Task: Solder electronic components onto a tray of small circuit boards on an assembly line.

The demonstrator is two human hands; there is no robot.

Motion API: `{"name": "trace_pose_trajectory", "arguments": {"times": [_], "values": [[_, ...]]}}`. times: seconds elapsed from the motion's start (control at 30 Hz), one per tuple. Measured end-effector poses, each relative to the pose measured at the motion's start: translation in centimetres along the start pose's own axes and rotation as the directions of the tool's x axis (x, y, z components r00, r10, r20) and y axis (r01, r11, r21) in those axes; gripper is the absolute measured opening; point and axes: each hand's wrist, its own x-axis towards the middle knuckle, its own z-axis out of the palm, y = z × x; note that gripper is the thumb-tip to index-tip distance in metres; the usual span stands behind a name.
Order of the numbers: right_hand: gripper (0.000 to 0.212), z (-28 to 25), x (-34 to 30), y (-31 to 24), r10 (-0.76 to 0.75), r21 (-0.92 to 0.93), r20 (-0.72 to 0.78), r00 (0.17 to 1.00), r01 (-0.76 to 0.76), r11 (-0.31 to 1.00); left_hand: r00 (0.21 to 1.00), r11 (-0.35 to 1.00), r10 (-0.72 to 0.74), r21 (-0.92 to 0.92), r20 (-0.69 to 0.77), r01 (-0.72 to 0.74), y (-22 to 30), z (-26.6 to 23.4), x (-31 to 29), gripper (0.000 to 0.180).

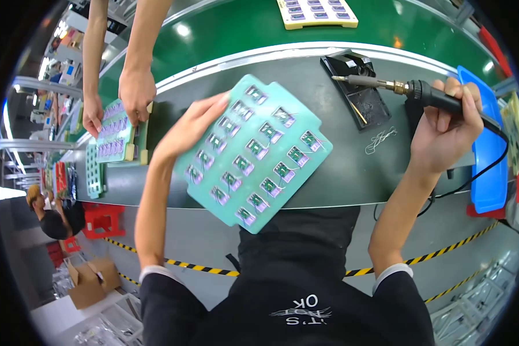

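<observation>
In my left hand (193, 127) is a pale green tray (282, 97), tilted above the bench, with my fingers at its upper left edge. Rows of small green circuit boards (256, 149) sit in its slots, and thin wires stick out from several. My right hand (448, 130) grips a soldering iron (438, 98) by its black handle. The iron's tip points left, over a black soldering stand (380, 112) and apart from the tray. Below that stand lies a tangle of thin pale wire (380, 140).
At the far left, another person's hands (135, 95) hold a similar tray (114, 130). A green perforated panel (94, 173) lies near them. Beyond the metal rail, a yellow-edged tray (320, 24) rests on the green belt (230, 29). The iron's cable hangs by a blue bin (490, 173) at right.
</observation>
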Motion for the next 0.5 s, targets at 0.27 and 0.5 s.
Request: {"name": "trace_pose_trajectory", "arguments": {"times": [0.27, 0.5], "values": [[0.017, -1.4, 0.1, -0.8, -0.009, 0.045, 0.097, 0.995, 0.004, 0.999, 0.977, 0.870, 0.033, 0.475, 0.211, -0.132, 0.7, 0.3, 6.5, 0.036], [0.019, -1.0, 0.6, -0.4, -0.015, -0.106, 0.027, 1.000, 0.018, 0.994, 0.836, 0.705, 0.549, 0.540, -0.004, -0.460, -0.1, -1.6, 6.5, 0.034]]}}
